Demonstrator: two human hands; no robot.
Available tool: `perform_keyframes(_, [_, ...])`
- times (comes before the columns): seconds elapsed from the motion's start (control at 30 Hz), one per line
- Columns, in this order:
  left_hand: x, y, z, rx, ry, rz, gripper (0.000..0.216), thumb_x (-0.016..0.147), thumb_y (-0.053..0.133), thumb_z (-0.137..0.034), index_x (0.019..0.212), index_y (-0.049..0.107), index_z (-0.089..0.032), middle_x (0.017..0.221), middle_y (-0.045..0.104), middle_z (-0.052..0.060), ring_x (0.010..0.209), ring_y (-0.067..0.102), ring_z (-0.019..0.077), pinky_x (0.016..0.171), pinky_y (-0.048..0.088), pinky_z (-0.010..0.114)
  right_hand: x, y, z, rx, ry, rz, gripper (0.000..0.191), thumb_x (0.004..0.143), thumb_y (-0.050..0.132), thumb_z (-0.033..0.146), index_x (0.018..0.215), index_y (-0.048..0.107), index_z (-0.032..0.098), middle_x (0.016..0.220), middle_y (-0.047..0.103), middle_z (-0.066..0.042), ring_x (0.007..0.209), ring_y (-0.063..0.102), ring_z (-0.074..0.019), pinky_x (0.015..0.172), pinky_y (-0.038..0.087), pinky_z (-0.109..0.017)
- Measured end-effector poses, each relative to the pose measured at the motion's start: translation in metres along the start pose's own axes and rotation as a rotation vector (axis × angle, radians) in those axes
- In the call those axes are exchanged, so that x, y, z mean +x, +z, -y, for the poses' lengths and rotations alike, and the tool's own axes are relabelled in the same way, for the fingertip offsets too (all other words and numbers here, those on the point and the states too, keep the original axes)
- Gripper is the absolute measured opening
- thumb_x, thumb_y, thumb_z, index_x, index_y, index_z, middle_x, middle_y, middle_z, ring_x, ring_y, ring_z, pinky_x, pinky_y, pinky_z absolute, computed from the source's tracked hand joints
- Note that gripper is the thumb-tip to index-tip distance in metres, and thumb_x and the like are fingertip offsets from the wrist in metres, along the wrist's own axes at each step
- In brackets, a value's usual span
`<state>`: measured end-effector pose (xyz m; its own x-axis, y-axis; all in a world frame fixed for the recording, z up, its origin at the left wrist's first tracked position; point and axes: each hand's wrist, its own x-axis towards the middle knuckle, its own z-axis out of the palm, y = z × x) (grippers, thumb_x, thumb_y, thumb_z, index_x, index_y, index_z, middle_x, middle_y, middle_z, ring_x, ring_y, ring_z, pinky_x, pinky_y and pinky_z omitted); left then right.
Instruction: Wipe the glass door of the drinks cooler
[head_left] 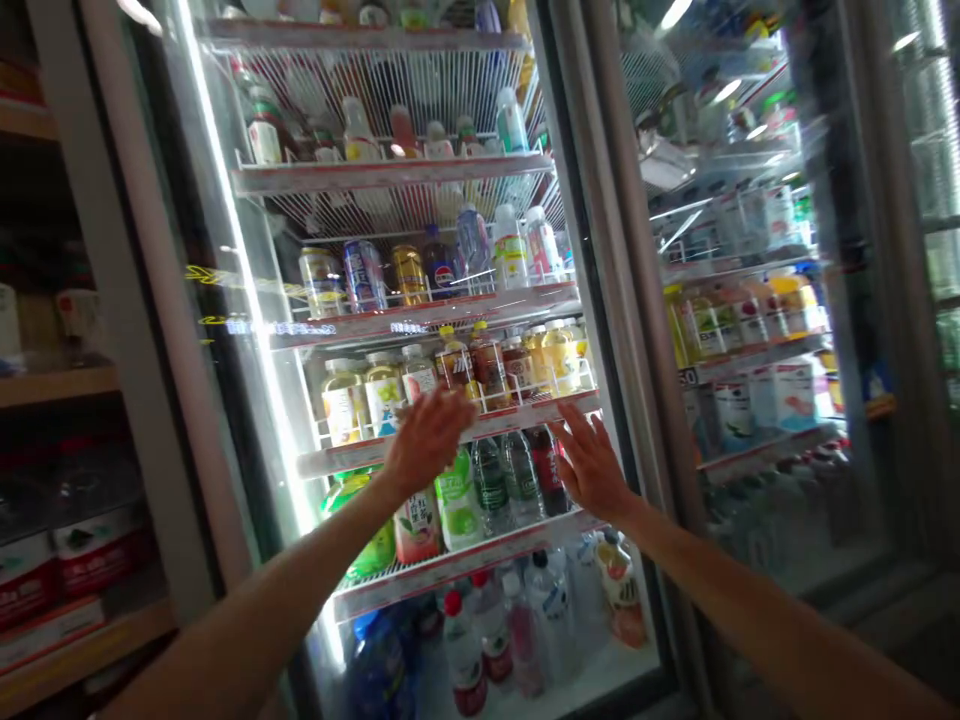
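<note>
Both my arms reach toward a lit drinks fridge. In the middle, my left hand [431,435] appears in front of the shelf edge [352,457], its fingers apart and blurred, holding nothing I can see. To the right, my right hand [592,465] has spread fingers near the same shelf edge, with nothing in it. Behind my left hand stand brown tea bottles with yellow caps [491,370] and pale juice bottles [343,405]. Below are a green-and-white bottle [457,500], clear bottles [491,490] and a dark cola-coloured bottle [547,465]. Whether either hand touches the shelf, I cannot tell.
Higher shelves hold cans [365,275] and bottles [511,122]. On the fridge floor stand red-capped bottles [465,660]. A metal door frame [637,300] separates a second stocked fridge section [750,320] on the right. Wooden shelves [60,385] with packs stand at left.
</note>
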<state>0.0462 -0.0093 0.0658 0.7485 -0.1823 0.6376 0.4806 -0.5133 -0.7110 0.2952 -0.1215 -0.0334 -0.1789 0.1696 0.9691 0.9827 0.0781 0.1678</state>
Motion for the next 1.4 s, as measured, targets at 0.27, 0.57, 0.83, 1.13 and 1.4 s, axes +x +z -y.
perform_keyframes(0.27, [0.036,0.005,-0.017,-0.004,-0.218,-0.083,0.050,0.083,0.044,-0.017,0.132,0.039,-0.020,0.144,0.035,0.010,0.137,0.021,0.0232,0.110,0.020,0.046,-0.009,0.003,0.010,0.070,0.040,-0.043,0.054,0.087,0.037,0.016,0.140,0.026,0.020,0.144,0.034,-0.012,0.136,0.024,-0.0238,0.107,0.028,-0.051])
perform_keyframes(0.57, [0.012,0.002,-0.033,-0.040,-0.229,-0.031,0.067,0.085,0.041,-0.027,0.143,0.012,-0.011,0.144,0.032,0.014,0.137,0.020,0.0245,0.111,0.018,0.045,0.076,0.045,0.105,0.355,0.157,-0.170,0.055,0.089,0.032,0.023,0.143,0.020,0.020,0.143,0.037,-0.009,0.134,0.029,-0.0210,0.105,0.035,-0.044])
perform_keyframes(0.83, [-0.079,-0.025,0.042,0.093,-0.477,-0.102,0.074,0.087,0.036,-0.051,0.144,0.000,-0.020,0.148,0.020,0.016,0.138,0.016,0.0295,0.108,0.013,0.056,0.086,0.047,0.043,-0.017,-0.090,-0.084,0.042,0.088,0.044,0.029,0.130,0.044,0.030,0.144,0.037,-0.003,0.136,0.025,-0.0234,0.107,0.023,-0.052])
perform_keyframes(1.13, [-0.079,-0.020,0.039,0.049,-0.481,-0.104,0.074,0.088,0.033,-0.054,0.144,-0.001,-0.019,0.148,0.019,0.016,0.138,0.015,0.0306,0.108,0.011,0.058,0.106,0.045,0.004,-0.058,0.053,-0.332,0.044,0.086,0.043,0.023,0.130,0.045,0.020,0.146,0.031,-0.011,0.139,0.016,-0.0268,0.103,0.031,-0.051])
perform_keyframes(1.4, [-0.078,-0.025,0.038,0.082,-0.503,-0.026,0.072,0.089,0.030,-0.053,0.144,0.000,-0.017,0.149,0.018,0.016,0.138,0.015,0.0291,0.109,0.011,0.056,0.154,0.024,-0.033,-0.135,0.281,-0.396,0.043,0.088,0.030,0.018,0.126,0.047,0.007,0.140,0.037,-0.022,0.136,0.022,-0.0309,0.098,0.030,-0.053])
